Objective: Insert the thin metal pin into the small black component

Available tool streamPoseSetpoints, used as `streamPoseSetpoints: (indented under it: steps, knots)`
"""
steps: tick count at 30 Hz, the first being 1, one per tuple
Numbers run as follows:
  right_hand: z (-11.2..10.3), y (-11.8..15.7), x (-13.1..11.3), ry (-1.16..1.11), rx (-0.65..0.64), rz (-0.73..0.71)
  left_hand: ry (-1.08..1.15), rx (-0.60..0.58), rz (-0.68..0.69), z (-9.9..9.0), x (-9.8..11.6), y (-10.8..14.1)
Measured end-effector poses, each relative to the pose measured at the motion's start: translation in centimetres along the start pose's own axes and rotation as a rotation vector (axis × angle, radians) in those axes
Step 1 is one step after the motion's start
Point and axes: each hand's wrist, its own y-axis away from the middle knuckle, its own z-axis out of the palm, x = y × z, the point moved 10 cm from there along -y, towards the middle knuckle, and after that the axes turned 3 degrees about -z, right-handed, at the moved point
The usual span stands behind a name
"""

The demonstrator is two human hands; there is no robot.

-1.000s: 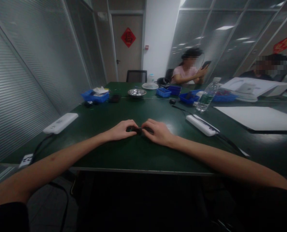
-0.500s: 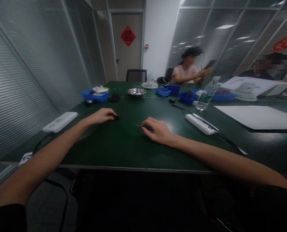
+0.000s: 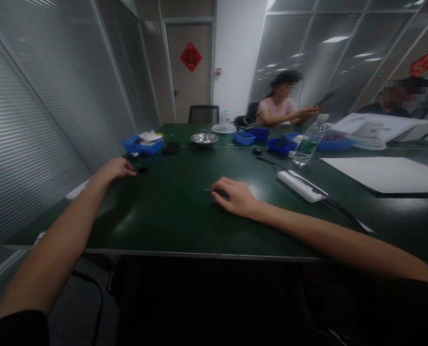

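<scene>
In the head view, with twelve o'clock at the table's [image 3: 174, 216] far edge, the right hand [image 3: 237, 198] rests near the centre, curled narrow around a dark tool [image 3: 221, 193]. The tool's thin tip [image 3: 207, 190] points toward nine o'clock. The tool is probably light and stiff, with a smooth body that could slip a little; the body is the place to grip, as the tip looks easier to bend.

The left hand [image 3: 116, 168] is out at ten o'clock, thumb and fingertips close together. A small dark piece [image 3: 142, 170] lies just beyond them toward three o'clock; whether they touch it, I cannot tell. It looks light, best pinched by its sides.

A blue basket [image 3: 147, 148] sits at eleven o'clock, a metal bowl [image 3: 194, 140] at twelve, a bottle [image 3: 309, 144] at two and a white power strip [image 3: 296, 187] at three.
</scene>
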Motion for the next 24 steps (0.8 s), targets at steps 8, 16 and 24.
streamPoseSetpoints:
  steps: [8,16,24]
  knots:
    - [0.0,0.0,0.0,-0.012,-0.008,0.005,0.006,-0.049,-0.128,0.0,-0.6,1.1]
    - [0.3,0.0,0.1,-0.004,-0.016,-0.001,0.025,0.129,-0.03,-1.8,2.1,2.2]
    - [0.3,0.0,0.1,-0.015,-0.013,-0.005,0.096,0.188,0.008,-2.5,3.1,2.7]
